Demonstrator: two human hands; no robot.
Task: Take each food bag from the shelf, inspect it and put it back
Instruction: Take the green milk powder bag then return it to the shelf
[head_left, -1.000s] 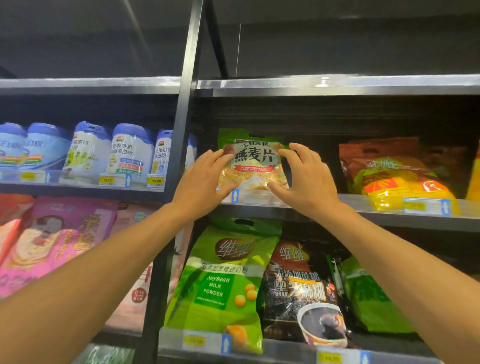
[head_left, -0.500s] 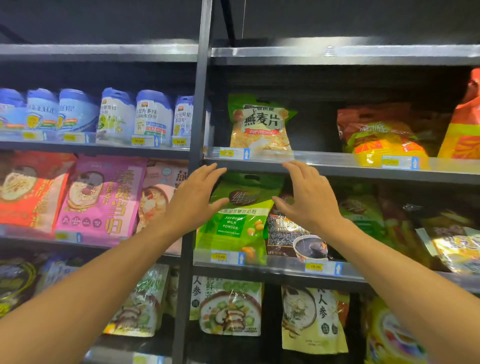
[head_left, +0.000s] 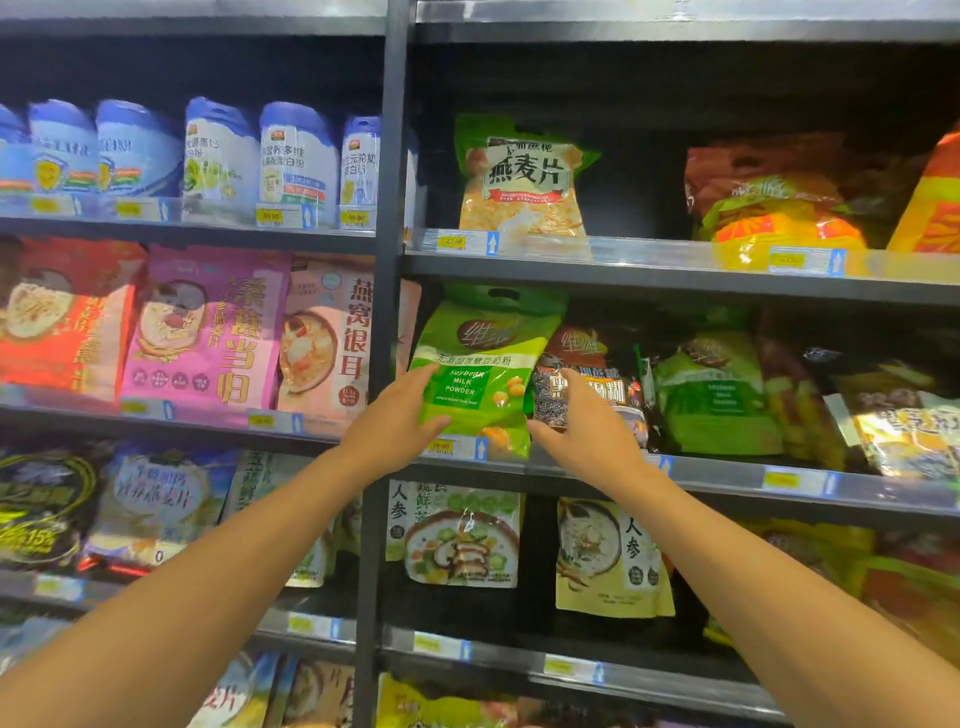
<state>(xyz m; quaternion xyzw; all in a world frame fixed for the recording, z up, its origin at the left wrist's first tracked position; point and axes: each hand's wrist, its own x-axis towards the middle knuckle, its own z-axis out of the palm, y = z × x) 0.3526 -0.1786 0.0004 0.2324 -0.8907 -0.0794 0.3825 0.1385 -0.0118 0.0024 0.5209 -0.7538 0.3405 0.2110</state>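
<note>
A green soybean milk powder bag (head_left: 483, 353) stands on the middle right shelf (head_left: 727, 480). My left hand (head_left: 400, 421) rests against its lower left edge, thumb on the front, fingers apart. My right hand (head_left: 587, 431) is at its lower right edge, in front of a black sesame bag (head_left: 589, 348), fingers spread. The green bag still stands on the shelf. One shelf up, the yellow oat flakes bag (head_left: 522, 182) stands upright by itself, with no hand on it.
A dark vertical post (head_left: 387, 260) splits the rack just left of my hands. Blue-topped milk powder packs (head_left: 296, 161) and pink bags (head_left: 208, 332) fill the left bays. Orange and yellow bags (head_left: 779, 208) sit top right; ginseng soup bags (head_left: 460, 535) hang below.
Both hands let go of the oat flakes bag, which stays on its shelf, and dropped one shelf down to the sides of the green soybean bag. My view tilted downward.
</note>
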